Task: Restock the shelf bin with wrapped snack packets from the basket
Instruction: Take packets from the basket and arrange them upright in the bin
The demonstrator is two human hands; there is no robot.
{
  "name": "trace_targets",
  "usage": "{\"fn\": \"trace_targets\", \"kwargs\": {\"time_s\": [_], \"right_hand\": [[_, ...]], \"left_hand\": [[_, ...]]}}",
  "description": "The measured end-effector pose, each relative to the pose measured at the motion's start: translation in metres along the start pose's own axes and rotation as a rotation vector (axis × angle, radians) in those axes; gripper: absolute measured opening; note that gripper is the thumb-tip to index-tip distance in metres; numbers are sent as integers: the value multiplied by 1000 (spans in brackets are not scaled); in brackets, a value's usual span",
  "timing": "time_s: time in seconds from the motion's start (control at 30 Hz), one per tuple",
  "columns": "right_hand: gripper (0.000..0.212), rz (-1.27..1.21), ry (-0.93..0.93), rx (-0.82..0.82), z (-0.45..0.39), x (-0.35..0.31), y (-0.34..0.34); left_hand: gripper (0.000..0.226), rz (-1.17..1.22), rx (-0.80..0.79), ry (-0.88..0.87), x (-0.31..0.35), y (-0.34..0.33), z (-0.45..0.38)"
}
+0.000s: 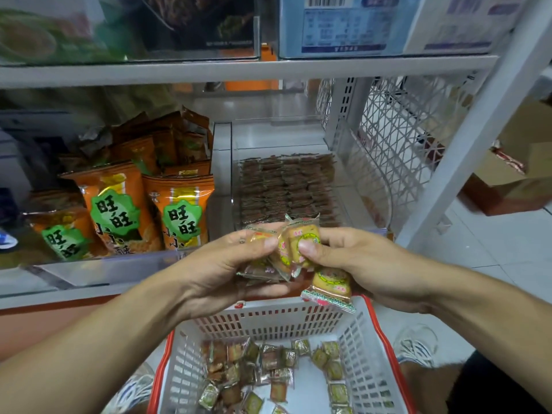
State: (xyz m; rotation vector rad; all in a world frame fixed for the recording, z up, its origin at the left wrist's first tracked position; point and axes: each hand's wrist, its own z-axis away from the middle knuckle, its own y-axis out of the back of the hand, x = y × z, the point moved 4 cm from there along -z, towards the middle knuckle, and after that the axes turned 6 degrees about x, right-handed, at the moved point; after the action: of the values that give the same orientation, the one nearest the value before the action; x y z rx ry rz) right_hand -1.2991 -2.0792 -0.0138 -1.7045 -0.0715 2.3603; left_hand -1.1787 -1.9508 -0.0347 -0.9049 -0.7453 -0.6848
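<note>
My left hand (227, 264) and my right hand (358, 261) meet above the basket, just in front of the clear shelf bin (222, 162). Together they hold a bunch of wrapped snack packets (294, 245), small golden cakes in clear wrappers. My left hand grips several from the left, thumb on top. My right hand pinches one with the thumb, and another packet (330, 283) hangs below its fingers. The bin holds flat rows of brown packets (286, 186). The white basket with red rim (277, 321) below holds several loose packets (268, 369).
Orange rice-cracker bags (179, 210) fill the bin to the left. A white lattice shelf side (400, 144) stands to the right of the clear bin. A shelf board (239, 70) with boxes runs overhead. My shoes (418, 345) flank the basket on the tiled floor.
</note>
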Motion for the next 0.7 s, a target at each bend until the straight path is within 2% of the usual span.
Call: {"fn": "trace_targets", "kwargs": {"time_s": [0.1,0.3,0.4,0.5,0.57,0.63,0.7], "right_hand": [[40,4,-16,23,2,1,-1],[59,-44,-32,279,4,3,5],[71,-66,-67,336,5,7,5],[82,24,-113,365,8,6,4],[76,93,-150,357,10,5,4],[70,111,-176,321,10,4,3],[68,106,-199,269,10,3,0]], "left_hand": [[74,-47,-31,15,-2,-2,1],[57,-1,23,11,-7,-4,0],[82,92,39,-11,-8,-8,0],[104,144,65,-42,-8,-10,-2],[100,165,55,-62,-7,-11,-4],[82,184,25,-73,-6,-11,-5],[78,179,3,-76,-5,-8,-6]]}}
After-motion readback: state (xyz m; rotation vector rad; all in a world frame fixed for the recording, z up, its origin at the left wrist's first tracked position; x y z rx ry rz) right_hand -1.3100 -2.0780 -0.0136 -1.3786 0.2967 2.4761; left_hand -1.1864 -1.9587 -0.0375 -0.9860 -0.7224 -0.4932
